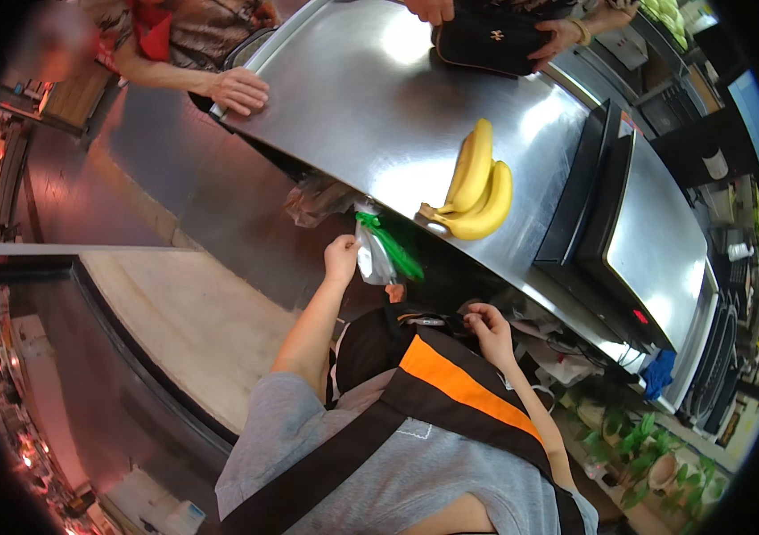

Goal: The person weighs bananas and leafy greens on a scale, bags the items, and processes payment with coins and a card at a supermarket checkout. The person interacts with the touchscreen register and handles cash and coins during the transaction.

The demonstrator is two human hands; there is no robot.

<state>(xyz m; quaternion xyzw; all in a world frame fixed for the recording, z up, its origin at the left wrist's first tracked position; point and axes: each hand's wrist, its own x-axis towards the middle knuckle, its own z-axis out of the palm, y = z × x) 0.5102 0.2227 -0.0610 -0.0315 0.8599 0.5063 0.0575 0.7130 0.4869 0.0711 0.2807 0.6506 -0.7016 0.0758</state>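
Observation:
My left hand [341, 259] is closed at the edge of a white plastic bag [373, 257], its fingertips pinching the film. Green plastic bags [393, 245] hang beside it, below the near edge of the steel counter [335, 98]. My right hand [489, 333] is held in front of my waist, thumb and fingers pressed together by the black apron. Whatever lies between those fingers is too small to make out. On the counter, a bunch of yellow bananas [477, 192] rests near the edge, ahead of both hands.
Right of the bananas stands a black machine with a steel top [656, 241]. Across the counter one person's hand [238, 90] rests on its left corner; other hands hold a black purse [486, 40]. A blue cloth [658, 374] and potted plants [656, 459] are at the right.

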